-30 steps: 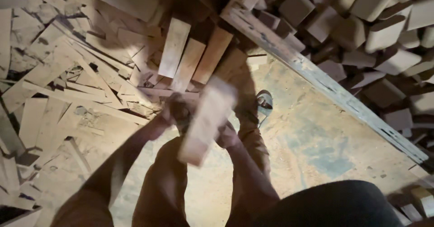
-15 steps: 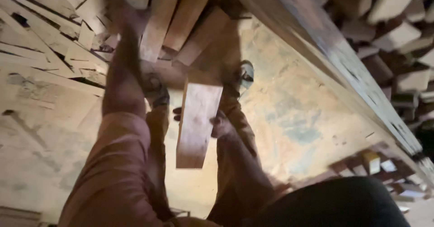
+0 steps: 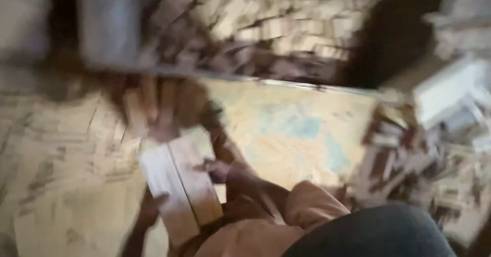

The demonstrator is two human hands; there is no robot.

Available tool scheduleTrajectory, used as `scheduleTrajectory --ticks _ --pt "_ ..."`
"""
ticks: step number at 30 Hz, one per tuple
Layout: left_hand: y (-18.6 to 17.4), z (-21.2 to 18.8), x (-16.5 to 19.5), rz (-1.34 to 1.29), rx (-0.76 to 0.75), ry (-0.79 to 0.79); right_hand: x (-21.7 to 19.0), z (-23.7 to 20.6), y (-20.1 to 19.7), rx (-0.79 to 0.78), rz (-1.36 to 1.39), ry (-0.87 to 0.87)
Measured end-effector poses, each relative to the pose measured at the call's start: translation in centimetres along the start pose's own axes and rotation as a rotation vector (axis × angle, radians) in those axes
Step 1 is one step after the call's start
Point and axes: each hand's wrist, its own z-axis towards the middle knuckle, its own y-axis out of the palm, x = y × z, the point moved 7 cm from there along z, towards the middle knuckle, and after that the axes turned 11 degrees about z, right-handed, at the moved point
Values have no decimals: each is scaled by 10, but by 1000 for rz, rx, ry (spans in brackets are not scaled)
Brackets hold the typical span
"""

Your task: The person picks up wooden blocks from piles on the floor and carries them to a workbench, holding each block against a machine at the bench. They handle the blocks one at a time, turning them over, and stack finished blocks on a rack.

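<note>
Picture: I see it all smeared and blurry; small things are hard to make out
Boards: I see two flat wooden boards (image 3: pixel 179 185) side by side, low and left of the middle; one is pale, one is browner; they lie long-ways and tilt a bit; they are up off the floor, in front of my legs
Left hand: my left hand (image 3: pixel 151 211) is under the pale board's left edge; the fingers curl onto it and hold it
Right hand: my right hand (image 3: pixel 220 170) touches the brown board's right edge; I cannot tell how tight the fingers are closed, it is too blurry
Floor: a big flat sheet of wood (image 3: pixel 302 129) with pale blue stains lies under me
Piles: blocks of wood (image 3: pixel 409 160) are heaped on the right; more wood (image 3: pixel 266 32) is stacked along the top; thin scraps (image 3: pixel 56 149) cover the left
</note>
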Motion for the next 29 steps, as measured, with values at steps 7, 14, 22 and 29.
scheduleTrajectory --ticks 7,14,22,29 --pt "164 -35 140 218 -351 262 -77 -191 74 -21 -19 -513" --pt "312 -72 221 408 -641 487 -92 -347 75 131 64 -862" --pt "553 -57 284 736 -753 817 -192 -537 -17 432 110 -1337" --pt "839 -1 309 1362 -622 790 -322 -703 -125 1224 -118 -1176"
